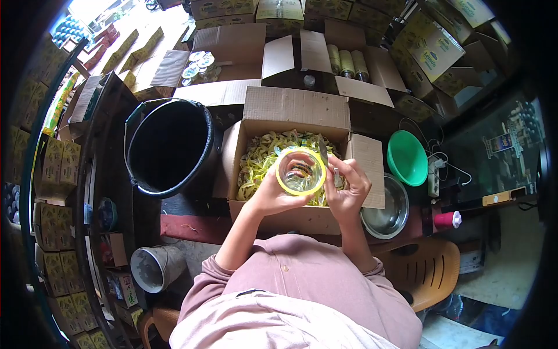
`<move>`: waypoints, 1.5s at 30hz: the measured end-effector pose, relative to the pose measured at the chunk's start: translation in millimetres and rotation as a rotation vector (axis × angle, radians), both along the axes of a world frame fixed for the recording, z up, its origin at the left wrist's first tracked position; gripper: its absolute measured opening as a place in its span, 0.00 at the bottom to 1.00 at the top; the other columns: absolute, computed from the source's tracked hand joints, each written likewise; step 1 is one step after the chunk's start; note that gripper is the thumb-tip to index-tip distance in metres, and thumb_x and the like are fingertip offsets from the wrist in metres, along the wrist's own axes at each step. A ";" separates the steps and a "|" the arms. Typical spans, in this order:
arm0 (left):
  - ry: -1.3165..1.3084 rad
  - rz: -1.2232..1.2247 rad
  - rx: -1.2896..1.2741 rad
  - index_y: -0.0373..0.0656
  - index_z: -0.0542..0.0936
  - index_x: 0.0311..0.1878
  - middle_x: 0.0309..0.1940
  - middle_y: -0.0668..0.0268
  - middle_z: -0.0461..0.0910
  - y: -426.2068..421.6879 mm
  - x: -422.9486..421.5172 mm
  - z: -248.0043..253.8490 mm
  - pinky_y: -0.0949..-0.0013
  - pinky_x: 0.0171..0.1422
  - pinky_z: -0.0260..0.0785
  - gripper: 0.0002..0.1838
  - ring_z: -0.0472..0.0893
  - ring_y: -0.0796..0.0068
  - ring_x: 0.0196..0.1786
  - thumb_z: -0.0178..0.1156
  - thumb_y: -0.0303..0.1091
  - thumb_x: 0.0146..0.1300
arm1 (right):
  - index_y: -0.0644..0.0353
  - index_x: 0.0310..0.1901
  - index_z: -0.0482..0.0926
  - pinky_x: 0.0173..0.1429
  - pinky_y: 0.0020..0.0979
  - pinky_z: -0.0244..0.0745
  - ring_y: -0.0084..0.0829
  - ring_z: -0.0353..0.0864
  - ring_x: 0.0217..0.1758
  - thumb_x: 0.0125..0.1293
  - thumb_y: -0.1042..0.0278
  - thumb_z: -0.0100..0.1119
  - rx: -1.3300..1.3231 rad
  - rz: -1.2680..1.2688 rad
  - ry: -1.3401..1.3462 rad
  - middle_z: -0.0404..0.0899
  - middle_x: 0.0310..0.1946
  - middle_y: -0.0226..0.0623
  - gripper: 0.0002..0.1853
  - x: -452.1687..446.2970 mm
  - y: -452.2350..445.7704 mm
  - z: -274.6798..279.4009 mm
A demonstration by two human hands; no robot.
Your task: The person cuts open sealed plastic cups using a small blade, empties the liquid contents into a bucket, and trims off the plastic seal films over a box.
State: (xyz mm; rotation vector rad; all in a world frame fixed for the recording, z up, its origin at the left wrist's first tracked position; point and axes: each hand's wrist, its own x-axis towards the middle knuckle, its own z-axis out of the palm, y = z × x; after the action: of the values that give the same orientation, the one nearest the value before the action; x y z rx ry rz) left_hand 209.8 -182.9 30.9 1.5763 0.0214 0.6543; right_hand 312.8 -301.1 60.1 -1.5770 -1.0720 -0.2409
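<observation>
My left hand is wrapped round a clear round container with a yellow rim, its open mouth facing up at the camera. Beside its right edge, my right hand has its thumb and index finger pinched on a dark, narrow blade-like tool that points away from me. Both hands are above an open cardboard box filled with small yellow-green wrapped packets. What lies at the container's bottom is unclear.
A black bucket stands left of the box. To the right are a green bowl, a metal bowl and a pink spool. Behind, open cartons hold lidded cups and cylindrical rolls.
</observation>
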 end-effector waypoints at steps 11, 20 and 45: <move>0.018 -0.044 0.017 0.39 0.66 0.54 0.47 0.64 0.69 -2.1 -0.4 -1.5 0.71 0.51 0.69 0.34 0.72 0.75 0.50 0.69 0.26 0.41 | 0.59 0.39 0.81 0.31 0.24 0.72 0.24 0.76 0.25 0.45 0.83 0.61 -0.006 -0.022 0.040 0.76 0.25 0.34 0.16 -1.8 -2.9 -7.3; -0.018 0.055 0.015 0.38 0.62 0.57 0.51 0.63 0.62 -2.0 4.3 -10.7 0.67 0.57 0.67 0.36 0.68 0.72 0.56 0.69 0.29 0.46 | 0.60 0.40 0.79 0.31 0.24 0.72 0.23 0.77 0.26 0.46 0.82 0.61 0.070 -0.071 0.019 0.76 0.25 0.34 0.16 -4.6 0.4 -5.5; -0.057 0.038 0.053 0.36 0.57 0.60 0.51 0.59 0.67 -7.7 1.8 -8.0 0.66 0.61 0.62 0.38 0.69 0.69 0.56 0.65 0.25 0.46 | 0.61 0.39 0.79 0.31 0.24 0.73 0.25 0.77 0.26 0.48 0.81 0.61 0.009 -0.185 -0.048 0.77 0.26 0.34 0.13 -20.0 -5.6 -6.7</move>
State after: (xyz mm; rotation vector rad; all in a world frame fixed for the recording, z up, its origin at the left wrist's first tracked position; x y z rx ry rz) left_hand 211.6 -190.6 22.8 1.6108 -0.0086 0.7342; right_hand 292.8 -306.7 53.4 -1.6708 -0.9601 -0.4103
